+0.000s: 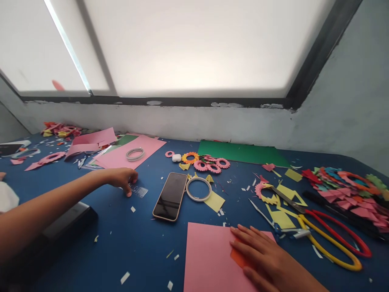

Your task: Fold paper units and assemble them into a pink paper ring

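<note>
My left hand (122, 180) reaches across the table from the left. Its fingers are curled down, pinching a small clear plastic piece with white print (140, 192). Flat on a pink paper sheet (206, 255) lies my right hand (258, 255), fingers stretched out. It presses a small orange paper piece (238, 258), partly hidden under the palm, against the sheet. Between the hands rests a phone (170, 196) with a dark screen. A roll of tape (198, 189) touches its right side, over a yellow paper piece (215, 201).
Red-and-yellow-handled scissors (328, 239) lie right, near a heap of colored paper cutouts (355, 194). Green sheets (243, 153) lie along the wall. Another tape roll (135, 154) rests on pink paper (148, 145). A dark object (73, 219) sits beneath my left arm; another person's white sleeve (7, 196) shows left.
</note>
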`<state>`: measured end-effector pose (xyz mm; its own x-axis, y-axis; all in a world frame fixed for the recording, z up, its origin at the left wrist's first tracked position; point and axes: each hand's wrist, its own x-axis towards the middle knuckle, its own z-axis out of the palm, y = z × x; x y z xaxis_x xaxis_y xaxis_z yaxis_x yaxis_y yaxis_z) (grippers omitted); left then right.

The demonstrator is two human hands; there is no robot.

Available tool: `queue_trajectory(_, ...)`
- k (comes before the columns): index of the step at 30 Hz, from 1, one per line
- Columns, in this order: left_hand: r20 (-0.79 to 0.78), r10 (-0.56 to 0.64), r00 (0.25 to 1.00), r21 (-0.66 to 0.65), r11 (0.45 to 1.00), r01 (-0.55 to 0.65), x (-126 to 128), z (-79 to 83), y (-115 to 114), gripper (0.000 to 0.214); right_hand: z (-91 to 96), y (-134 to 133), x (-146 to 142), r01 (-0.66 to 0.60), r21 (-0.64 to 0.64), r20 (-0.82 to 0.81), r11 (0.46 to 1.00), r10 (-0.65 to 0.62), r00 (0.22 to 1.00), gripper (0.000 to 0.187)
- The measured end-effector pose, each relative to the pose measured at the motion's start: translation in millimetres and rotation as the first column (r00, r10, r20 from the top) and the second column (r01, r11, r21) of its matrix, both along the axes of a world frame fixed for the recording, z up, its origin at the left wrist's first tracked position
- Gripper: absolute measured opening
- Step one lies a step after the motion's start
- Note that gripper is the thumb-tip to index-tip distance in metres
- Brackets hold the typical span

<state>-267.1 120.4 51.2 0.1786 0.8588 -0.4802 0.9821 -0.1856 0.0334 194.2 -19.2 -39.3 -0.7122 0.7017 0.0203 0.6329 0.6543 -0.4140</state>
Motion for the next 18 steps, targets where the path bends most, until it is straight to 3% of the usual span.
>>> queue_trajectory(3,-0.006,-0.022,1.000,-0.029,0.999,0.022,1.0,-2.0,3.2,0.038,0.5,-0.9,-0.3,0.013,-0.027,0.017,1.000,-0.013,1.000,0.045)
queue_trajectory(9,0.037,-0.036,0.999,0.001,0.999,0.036,0.6,0.0,-5.3,0.052,1.4,-2.2,2.1,0.006,-0.019,0.016,1.000,-0.006,1.000,0.046)
queue_trajectory(18,0.072,-0.044,0.996,-0.023,0.999,0.046,-4.7,-6.0,-3.4,0.037,9.1,-2.9,2.4,0.011,-0.037,0.061,0.999,-0.008,0.998,0.050)
